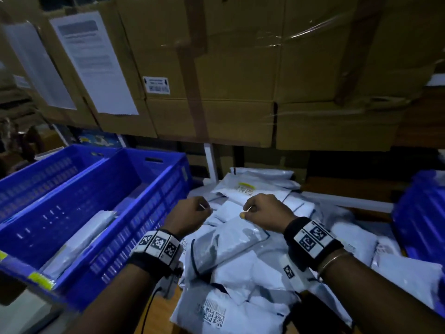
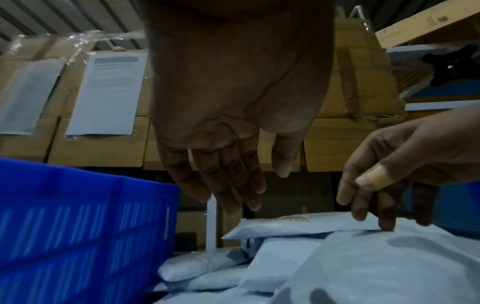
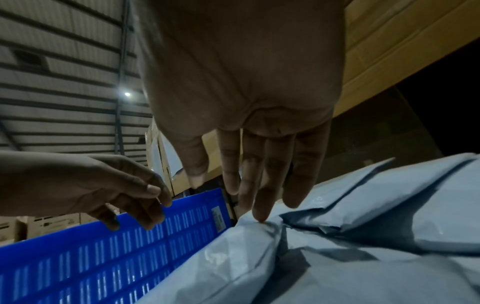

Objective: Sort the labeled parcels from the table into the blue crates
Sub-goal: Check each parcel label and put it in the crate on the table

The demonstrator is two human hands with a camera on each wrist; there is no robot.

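Both hands hover over the parcels (image 1: 240,249) heaped on the counter, left hand (image 1: 190,216) with a loose, empty grip, right hand (image 1: 266,213) relaxed with one fingertip (image 3: 259,217) touching a parcel, apparently choosing one for the crate (image 1: 134,196) at 9 o'clock.

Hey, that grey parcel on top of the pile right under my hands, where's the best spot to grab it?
Probably the far edge of the top parcel, from above. It lies flat on the pile of parcels, that edge is exposed, and your right hand already touches it there. The left hand hovers beside, free to pinch the same edge.
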